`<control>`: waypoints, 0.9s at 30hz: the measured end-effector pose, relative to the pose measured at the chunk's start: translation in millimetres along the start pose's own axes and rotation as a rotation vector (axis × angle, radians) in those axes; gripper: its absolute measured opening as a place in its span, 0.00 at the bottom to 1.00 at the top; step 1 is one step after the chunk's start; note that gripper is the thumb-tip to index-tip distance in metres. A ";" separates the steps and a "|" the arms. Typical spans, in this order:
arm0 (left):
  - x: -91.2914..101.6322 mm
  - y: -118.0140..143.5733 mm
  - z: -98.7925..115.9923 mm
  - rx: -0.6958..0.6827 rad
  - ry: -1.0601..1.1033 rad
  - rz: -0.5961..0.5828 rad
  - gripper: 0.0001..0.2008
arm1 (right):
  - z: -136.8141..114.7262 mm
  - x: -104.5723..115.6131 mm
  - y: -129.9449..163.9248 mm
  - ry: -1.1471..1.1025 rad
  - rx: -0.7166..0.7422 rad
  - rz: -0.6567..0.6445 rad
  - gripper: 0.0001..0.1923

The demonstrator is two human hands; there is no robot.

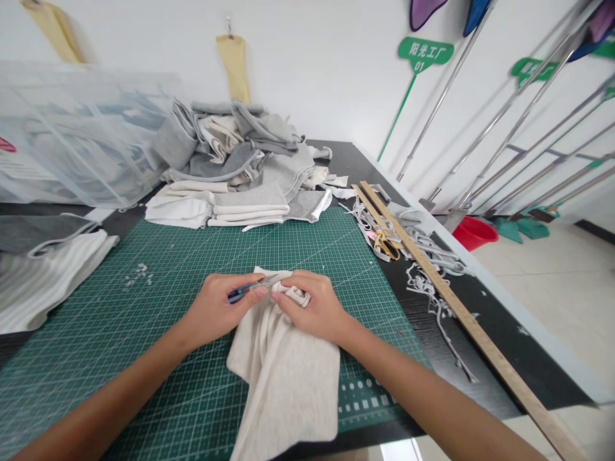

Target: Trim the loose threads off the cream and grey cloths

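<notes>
Two bare hands meet over a piece of pale cream knit fabric point(283, 371) that lies on a green cutting mat point(144, 301) printed with a fine grid. The left hand point(218, 307) is curled closed around small blue-handled snips point(247, 289), whose metal tip points at the cloth's bunched upper edge. The right hand point(314, 307) pinches that same edge between thumb and fingers, nearly closed, with the folded hem held up off the mat. The rest of the cloth, soft and slightly mottled, drapes toward the near edge of the table.

One clear plastic storage bin point(72, 134) stands at the back left; its walls are cloudy, and grey and white folded cloth shows dimly inside. Beside it a loose heap of grey and cream fabric pieces point(240, 153) rises above a few neatly folded white ones point(216, 208). Ribbed white and dark grey cloth point(43, 269) lies at the left edge.

Well to the right, on the black tabletop point(423, 346), a long straight wooden ruler point(461, 314) runs diagonally past gold-handled scissors point(384, 243) and a tangle of thin grey trimmings point(427, 275). Small white scraps point(137, 274) dot the mat. On the floor beyond stands a red basin point(473, 232); what it holds cannot be seen.
</notes>
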State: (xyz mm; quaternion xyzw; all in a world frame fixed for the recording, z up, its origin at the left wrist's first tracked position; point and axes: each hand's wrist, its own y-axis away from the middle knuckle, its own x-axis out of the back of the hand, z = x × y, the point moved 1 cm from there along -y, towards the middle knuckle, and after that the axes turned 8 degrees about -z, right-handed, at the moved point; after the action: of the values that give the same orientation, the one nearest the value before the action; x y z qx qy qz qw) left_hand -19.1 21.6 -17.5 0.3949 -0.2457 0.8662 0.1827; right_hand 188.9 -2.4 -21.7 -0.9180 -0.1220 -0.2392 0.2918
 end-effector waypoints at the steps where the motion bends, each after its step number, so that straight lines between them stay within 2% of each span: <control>1: 1.1 -0.2 -2.6 0.014 0.016 -0.014 0.16 | -2.0 0.4 0.4 0.040 -0.001 0.015 0.10; 6: 7.6 -1.4 -13.9 0.098 0.091 -0.029 0.17 | 1.4 17.5 -5.6 0.177 -0.122 0.063 0.16; 8: 10.4 -2.1 -17.2 0.121 0.097 0.005 0.19 | 13.5 34.1 -11.1 0.185 -0.215 0.166 0.20; 10: 13.0 -2.8 -19.4 0.131 0.108 0.037 0.20 | 30.0 54.7 -16.3 0.217 -0.343 0.269 0.19; 11: 14.1 -3.1 -20.2 0.133 0.115 0.051 0.20 | 38.5 65.0 -18.4 0.213 -0.395 0.275 0.17; 13: 16.3 -3.7 -21.4 0.134 0.127 0.076 0.20 | 53.0 83.0 -21.0 0.201 -0.411 0.203 0.17; 15: 18.0 -4.2 -22.3 0.135 0.134 0.099 0.20 | 62.9 94.7 -20.3 0.177 -0.404 0.054 0.14; 17: 19.6 -4.9 -23.3 0.136 0.136 0.119 0.20 | 68.5 99.0 -16.6 0.157 -0.386 -0.117 0.11; 19: 21.1 -5.8 -24.2 0.136 0.134 0.135 0.20 | 71.6 98.1 -11.7 0.160 -0.360 -0.230 0.12; 21: 22.4 -6.4 -24.4 0.136 0.131 0.144 0.20 | 73.9 94.7 -7.9 0.180 -0.330 -0.265 0.13; 27: 24.0 -6.4 -19.7 0.125 0.139 0.143 0.20 | 76.0 83.7 -5.8 0.235 -0.255 -0.231 0.07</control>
State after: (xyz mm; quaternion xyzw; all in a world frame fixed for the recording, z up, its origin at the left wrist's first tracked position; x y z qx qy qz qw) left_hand -42.5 40.9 -8.3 0.3261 -0.2053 0.9159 0.1122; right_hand 286.4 54.4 -30.6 -0.8932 -0.1603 -0.3900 0.1560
